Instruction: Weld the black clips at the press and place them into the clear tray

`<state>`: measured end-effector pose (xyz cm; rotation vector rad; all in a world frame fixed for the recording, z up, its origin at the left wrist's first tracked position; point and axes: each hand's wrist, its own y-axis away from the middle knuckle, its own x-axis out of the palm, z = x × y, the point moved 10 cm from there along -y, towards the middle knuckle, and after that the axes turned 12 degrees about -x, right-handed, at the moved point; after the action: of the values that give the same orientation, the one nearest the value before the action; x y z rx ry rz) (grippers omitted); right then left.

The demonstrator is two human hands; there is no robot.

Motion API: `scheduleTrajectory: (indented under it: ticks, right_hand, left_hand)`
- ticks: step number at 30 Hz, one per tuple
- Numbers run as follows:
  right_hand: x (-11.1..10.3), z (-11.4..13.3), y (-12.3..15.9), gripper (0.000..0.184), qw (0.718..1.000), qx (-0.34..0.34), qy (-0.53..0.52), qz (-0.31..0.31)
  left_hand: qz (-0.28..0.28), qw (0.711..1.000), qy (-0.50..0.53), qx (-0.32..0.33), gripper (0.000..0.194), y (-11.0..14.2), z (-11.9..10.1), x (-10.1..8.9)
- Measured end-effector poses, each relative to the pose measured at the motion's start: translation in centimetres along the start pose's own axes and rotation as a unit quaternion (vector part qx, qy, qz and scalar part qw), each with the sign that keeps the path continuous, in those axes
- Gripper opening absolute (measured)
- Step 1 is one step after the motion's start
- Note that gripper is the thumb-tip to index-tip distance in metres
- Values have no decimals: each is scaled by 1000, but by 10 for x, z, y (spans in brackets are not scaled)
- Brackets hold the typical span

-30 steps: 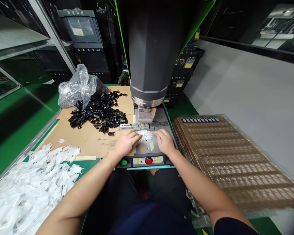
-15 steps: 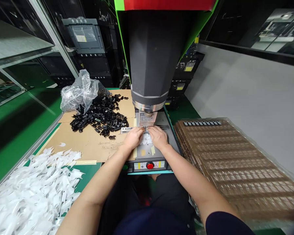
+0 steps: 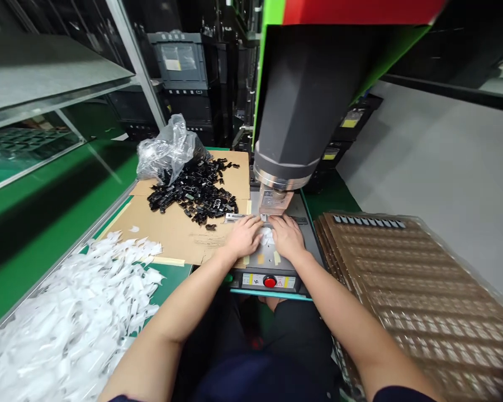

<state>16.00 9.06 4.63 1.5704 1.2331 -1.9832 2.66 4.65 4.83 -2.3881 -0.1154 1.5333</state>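
Observation:
My left hand and my right hand rest side by side on the metal base plate of a press machine, right under its copper-coloured horn. Both have their fingers curled down around small white pieces lying between them at the fixture. What the fingertips pinch is hidden. The dark cylinder of the machine head hangs just above the hands.
A pile of small black parts and a crumpled clear bag lie on cardboard at the left. A heap of white film scraps fills the near left. Stacked brown blister trays stand at the right. A red button sits on the front panel.
Both hands have moved forward from the plate's middle up to the fixture under the horn and drawn closer together. The camera has shifted left.

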Motion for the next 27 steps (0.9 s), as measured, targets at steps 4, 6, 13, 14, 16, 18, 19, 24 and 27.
scheduleTrajectory:
  ticks: [4,6,13,14,16,18,19,24,27]
  right_hand:
    - [-5,14,-7,37,999,18,-26,-33]
    - [-2,41,-18,32,997,1,-64,-38]
    - [50,151,-99,44,987,-59,-145,41]
    - [58,158,-108,46,987,-56,-142,51]
    - [70,168,-119,46,987,-58,-136,69]
    - [75,171,-120,41,986,-66,-130,79]
    - [75,170,-117,37,986,-72,-128,84]
    - [64,140,-83,36,977,-117,-129,121]
    - [52,118,-64,39,968,-153,-146,132]
  left_hand:
    - [-53,993,-21,-101,40,25,65,-53]
    - [-87,980,-36,-177,37,39,116,-82]
    - [4,979,-106,-172,50,47,193,-93]
    - [12,979,-116,-167,48,46,193,-91]
    - [20,979,-130,-154,44,43,191,-90]
    - [19,980,-142,-141,39,43,189,-92]
    - [17,980,-145,-135,37,43,188,-94]
    - [3,985,-117,-128,26,51,173,-101]
    - [34,987,-92,-124,21,53,146,-82]
